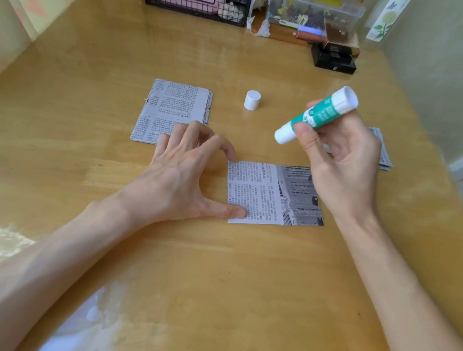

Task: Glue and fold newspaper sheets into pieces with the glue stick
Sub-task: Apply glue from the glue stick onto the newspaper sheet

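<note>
A small newspaper sheet [274, 195] lies flat in the middle of the wooden table [211, 275]. My left hand [186, 175] rests on its left edge, thumb pressing the lower left corner and a fingertip at the upper left corner. My right hand [340, 166] grips a green and white glue stick [314, 115], uncapped and held tilted in the air above the sheet's right part. The stick's white cap [252, 100] stands on the table behind the sheet. A pile of folded newspaper pieces [171, 108] lies at the left, partly under my left fingers.
More newspaper sheets [383, 154] lie at the right, mostly hidden behind my right hand. At the back stand a black wire basket [194, 2] with a pink item, a clear plastic box [314, 9] of small things and a black box [335, 59]. A wall runs along the right.
</note>
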Demonstrator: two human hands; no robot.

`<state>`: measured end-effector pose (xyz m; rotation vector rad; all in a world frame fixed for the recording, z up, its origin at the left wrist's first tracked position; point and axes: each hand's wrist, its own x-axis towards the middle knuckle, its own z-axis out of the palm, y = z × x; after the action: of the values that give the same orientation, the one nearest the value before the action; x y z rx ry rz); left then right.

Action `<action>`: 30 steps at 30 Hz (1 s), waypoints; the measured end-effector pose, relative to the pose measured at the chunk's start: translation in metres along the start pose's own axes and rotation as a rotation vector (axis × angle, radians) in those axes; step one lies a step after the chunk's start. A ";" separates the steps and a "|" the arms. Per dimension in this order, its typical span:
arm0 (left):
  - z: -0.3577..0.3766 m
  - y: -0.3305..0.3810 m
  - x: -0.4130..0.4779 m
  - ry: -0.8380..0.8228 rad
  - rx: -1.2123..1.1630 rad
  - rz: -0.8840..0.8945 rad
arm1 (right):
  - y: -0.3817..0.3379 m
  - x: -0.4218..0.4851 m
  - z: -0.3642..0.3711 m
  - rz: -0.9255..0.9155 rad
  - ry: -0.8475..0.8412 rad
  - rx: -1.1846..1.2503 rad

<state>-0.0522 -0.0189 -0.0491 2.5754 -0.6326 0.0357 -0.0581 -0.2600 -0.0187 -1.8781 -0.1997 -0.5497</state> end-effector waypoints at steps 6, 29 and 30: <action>0.000 -0.001 0.001 0.011 0.030 0.003 | -0.001 -0.020 0.018 0.061 -0.186 -0.043; 0.002 -0.001 0.003 0.052 0.019 -0.049 | -0.002 -0.013 0.035 -0.078 -0.319 -0.372; 0.002 -0.001 0.003 0.054 0.021 -0.046 | -0.002 -0.012 0.035 -0.083 -0.313 -0.383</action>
<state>-0.0488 -0.0205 -0.0510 2.5995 -0.5554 0.0963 -0.0603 -0.2256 -0.0321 -2.3360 -0.4019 -0.3631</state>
